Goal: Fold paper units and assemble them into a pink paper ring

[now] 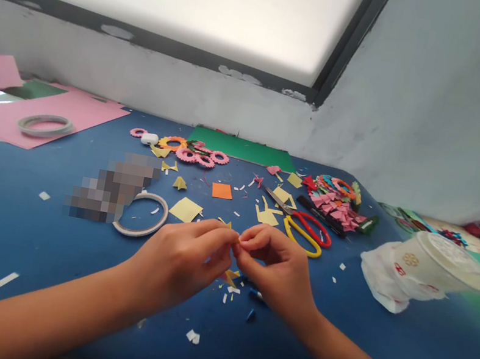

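Note:
My left hand point(192, 254) and my right hand point(278, 266) meet fingertip to fingertip above the blue table. Both are closed in a pinch, and whatever sits between the fingertips is too small and hidden to name. A yellow paper tip point(227, 224) peeks out just behind my left fingers; I cannot tell if it is held. Below the hands lies a yellow folded paper piece point(231, 277), partly covered. Beyond them are an orange paper square point(222, 191), a yellow paper square point(186, 210), and scissors point(306, 225) with red and yellow handles.
A tape roll point(163, 218) lies left of my hands, another tape roll point(45, 125) on pink paper point(88, 116). Scalloped paper rings point(188, 155) and a pile of paper pieces point(333, 202) sit farther back. A bagged cup point(419, 267) stands right; white scraps point(193, 336) are scattered.

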Action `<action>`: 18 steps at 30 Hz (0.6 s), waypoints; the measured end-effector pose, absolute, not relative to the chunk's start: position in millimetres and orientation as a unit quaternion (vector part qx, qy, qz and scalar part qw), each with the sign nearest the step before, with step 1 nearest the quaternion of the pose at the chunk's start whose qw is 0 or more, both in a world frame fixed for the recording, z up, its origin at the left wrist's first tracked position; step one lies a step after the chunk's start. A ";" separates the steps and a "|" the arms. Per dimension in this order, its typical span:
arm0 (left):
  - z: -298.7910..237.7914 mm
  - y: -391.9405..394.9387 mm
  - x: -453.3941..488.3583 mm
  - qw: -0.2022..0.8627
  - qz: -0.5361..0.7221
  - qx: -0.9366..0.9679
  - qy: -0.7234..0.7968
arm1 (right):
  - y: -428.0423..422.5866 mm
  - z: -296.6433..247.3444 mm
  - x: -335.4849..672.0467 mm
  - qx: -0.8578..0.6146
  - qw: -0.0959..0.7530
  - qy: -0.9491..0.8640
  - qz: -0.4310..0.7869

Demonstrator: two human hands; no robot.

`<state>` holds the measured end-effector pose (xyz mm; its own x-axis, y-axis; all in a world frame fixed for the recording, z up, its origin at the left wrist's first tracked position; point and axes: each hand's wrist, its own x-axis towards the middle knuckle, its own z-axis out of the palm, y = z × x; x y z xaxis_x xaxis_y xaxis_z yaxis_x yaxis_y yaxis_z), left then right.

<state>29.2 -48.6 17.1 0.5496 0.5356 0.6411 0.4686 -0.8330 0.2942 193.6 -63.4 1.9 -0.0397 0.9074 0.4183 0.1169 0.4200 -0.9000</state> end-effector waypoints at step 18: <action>15.3 -45.2 30.3 -0.018 0.408 0.878 0.251 | -60.8 3.2 197.7 -0.399 0.589 -0.570 0.410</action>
<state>30.3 -45.2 15.3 0.5413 0.4261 0.7249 0.4551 -0.8734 0.1735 197.7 -60.8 3.2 0.0131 0.9387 0.3445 -0.0288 0.3447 -0.9383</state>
